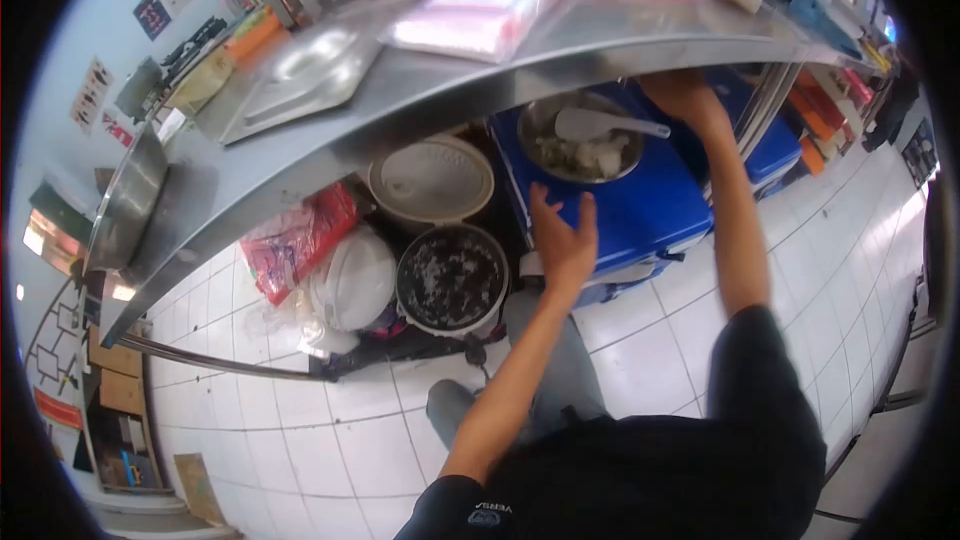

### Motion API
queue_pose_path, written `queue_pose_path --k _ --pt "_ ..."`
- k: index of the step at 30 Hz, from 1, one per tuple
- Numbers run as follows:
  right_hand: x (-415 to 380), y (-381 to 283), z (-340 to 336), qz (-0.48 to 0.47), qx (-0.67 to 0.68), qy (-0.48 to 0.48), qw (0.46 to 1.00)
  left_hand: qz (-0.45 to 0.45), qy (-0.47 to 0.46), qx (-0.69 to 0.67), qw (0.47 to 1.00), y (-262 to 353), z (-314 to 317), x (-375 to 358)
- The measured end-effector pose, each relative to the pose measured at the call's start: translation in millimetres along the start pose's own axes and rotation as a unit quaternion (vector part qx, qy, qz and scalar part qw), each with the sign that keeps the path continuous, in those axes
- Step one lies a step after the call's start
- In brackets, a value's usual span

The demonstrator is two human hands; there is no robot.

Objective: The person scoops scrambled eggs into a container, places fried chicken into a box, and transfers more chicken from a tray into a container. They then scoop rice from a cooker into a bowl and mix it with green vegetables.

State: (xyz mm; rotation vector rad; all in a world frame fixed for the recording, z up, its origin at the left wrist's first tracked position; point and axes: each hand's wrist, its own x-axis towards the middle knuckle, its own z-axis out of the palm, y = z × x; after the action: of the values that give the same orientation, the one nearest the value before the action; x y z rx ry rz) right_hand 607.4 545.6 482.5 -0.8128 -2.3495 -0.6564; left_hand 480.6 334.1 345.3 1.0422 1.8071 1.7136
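Observation:
On the blue lid of a cooler box [640, 202] rests a metal bowl [560, 162] with pale food in it and a white rice paddle [610, 124] laid across. My left hand [565, 240] is just in front of the bowl, fingers apart and holding nothing. My right hand [680, 95] reaches under the steel table's edge, right of the bowl; its fingers are hidden there. Left of the box stand a lidded tub [432, 178] and a black pot [452, 278] with white residue inside.
The steel table [420, 90] overhangs the bowl and box, carrying a metal lid [305, 75] and a plastic-wrapped pack [485, 15]. A white bucket [358, 278] and red bag [298, 240] sit at lower left. Another blue box [775, 158] stands at right.

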Motion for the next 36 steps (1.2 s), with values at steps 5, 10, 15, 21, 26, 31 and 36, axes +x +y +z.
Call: queue_pose_path --k 5,10,15,21,26,31,36 --pt "-98.3 -55.2 -37.6 0.456 0.458 -0.277 0.710 -0.016 -0.057 -0.073 0.996 -28.9 -9.3 97.1" --pt "-107.9 -89.7 44.7 0.500 0.652 -0.106 0.559 -0.082 -0.119 -0.149 0.978 0.5 -25.7 83.9" --pt "-139.1 -128.2 -57.6 0.479 0.537 -0.177 0.671 -0.114 -0.075 -0.151 0.979 33.4 -74.3 -2.4" --pt "-218.3 -187.7 -233.3 0.482 0.604 -0.285 0.567 -0.389 -0.138 -0.148 0.899 158.9 -197.0 -163.0" --pt "-111.3 -198.4 -404.1 0.451 0.569 -0.428 0.537 -0.523 -0.076 -0.224 0.819 327.1 -283.0 -203.4" --pt "36.1 -155.3 -428.1 0.274 0.645 -0.602 0.383 -0.471 -0.024 -0.223 0.853 399.6 -347.8 -154.6" --pt "139.7 -120.9 -336.6 0.115 0.518 -0.707 0.468 -0.403 0.066 -0.206 0.889 398.0 -394.5 -82.9"
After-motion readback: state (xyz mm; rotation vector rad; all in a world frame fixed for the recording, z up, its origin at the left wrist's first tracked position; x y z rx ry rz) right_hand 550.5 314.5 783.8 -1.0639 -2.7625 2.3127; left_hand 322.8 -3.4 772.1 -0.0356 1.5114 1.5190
